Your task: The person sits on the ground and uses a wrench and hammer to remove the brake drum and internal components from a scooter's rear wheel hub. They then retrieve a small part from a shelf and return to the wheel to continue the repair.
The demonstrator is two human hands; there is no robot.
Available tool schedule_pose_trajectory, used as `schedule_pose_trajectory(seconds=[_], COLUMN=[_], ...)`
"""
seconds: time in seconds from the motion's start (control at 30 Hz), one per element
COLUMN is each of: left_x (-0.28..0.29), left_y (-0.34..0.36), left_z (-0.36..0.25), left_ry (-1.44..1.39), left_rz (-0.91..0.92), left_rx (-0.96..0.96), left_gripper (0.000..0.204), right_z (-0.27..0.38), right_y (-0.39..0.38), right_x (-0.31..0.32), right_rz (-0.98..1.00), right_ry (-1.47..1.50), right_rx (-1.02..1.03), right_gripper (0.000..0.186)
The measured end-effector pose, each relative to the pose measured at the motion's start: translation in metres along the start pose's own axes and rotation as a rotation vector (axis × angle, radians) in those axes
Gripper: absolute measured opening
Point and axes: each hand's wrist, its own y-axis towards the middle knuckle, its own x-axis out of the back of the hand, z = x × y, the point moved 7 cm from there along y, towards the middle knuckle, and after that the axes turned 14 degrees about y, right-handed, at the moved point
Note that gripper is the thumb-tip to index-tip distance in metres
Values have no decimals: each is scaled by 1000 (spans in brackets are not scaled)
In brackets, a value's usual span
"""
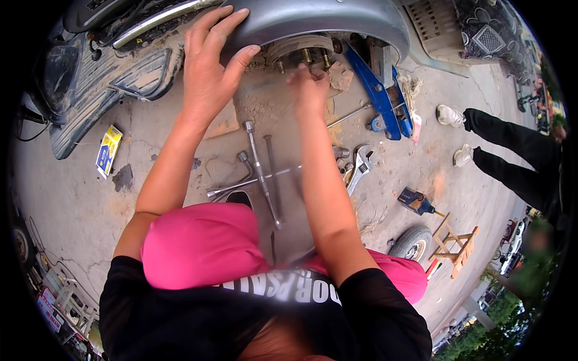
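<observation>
Left grip point(211, 73) is spread on fender point(319, 19); right grip point(309, 93), near studs point(307, 56) — can't tell; shirt point(174, 319) bears lettering point(278, 287).

Left grip point(211, 73): on grey fender point(325, 17) | right grip point(310, 91): blurred, by studded hub point(292, 48) | blue jack point(368, 79): near hub
</observation>
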Motion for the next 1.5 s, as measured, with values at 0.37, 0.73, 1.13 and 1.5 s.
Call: schedule_pose_trajectory(seconds=[0.37, 0.73, 1.13, 1.5], left_x=[-4, -2, 0, 8], left_y=[-2, -2, -1, -8], left_z=[2, 3, -3, -17], left_ry=[0, -17, 10, 57], left_rz=[-32, -16, -27, -77], left_rx=[2, 5, -12, -116], left_gripper=[48, 47, 45, 31], right_z=[19, 25, 8, 78], right_y=[-3, -11, -30, -57], right_x=[2, -14, 101, 442], right_rz=[-77, -178, -108, -532], right_ry=[-405, -268, 219, -1518], right_rx=[504, 445, -16, 55], right_gripper=[26, 16, 23, 40])
